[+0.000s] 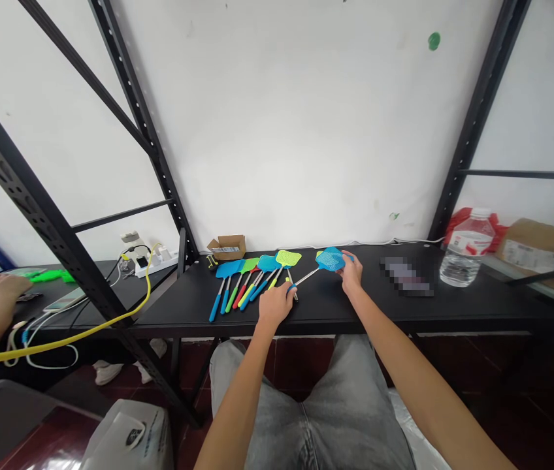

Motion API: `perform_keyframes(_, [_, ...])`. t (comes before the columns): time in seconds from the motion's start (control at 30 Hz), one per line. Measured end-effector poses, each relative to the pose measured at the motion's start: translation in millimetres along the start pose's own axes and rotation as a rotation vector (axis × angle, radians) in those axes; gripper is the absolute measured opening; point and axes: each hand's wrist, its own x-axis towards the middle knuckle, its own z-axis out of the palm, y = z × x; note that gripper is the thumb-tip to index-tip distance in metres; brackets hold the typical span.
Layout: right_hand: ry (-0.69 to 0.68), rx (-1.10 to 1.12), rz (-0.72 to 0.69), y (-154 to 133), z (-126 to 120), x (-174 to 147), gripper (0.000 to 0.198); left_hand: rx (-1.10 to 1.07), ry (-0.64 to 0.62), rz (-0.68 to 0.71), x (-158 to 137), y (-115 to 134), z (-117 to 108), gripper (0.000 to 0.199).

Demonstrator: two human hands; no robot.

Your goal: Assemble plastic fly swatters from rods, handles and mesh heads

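Note:
A blue fly swatter (pixel 330 259) is held above the black table by both my hands. My left hand (pixel 276 303) is closed round its handle end, and my right hand (pixel 351 271) grips the edge of its mesh head. The thin metal shaft slants up to the right between them. Left of my hands, several fly swatters (pixel 249 266) lie side by side, with blue, green, red and yellow handles towards me. A yellow-green fly swatter head (pixel 289 258) lies just beyond my left hand. Part of another yellow swatter shows behind the blue head, mostly hidden.
A small open cardboard box (pixel 228 247) stands against the wall. To the right are a blurred flat object (pixel 407 277), a large water bottle (pixel 467 248) and a brown parcel (pixel 541 245). Black rack posts frame the table (pixel 365 307). At left, a yellow cable (pixel 85 335) crosses near another person's hands.

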Motion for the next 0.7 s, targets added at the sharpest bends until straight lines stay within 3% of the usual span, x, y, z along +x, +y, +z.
perform_keyframes(0.7, [0.023, -0.146, -0.068, 6.9, -2.6, 4.5, 0.046, -0.028, 0.006, -0.003, -0.7, 1.5, -1.2, 0.045])
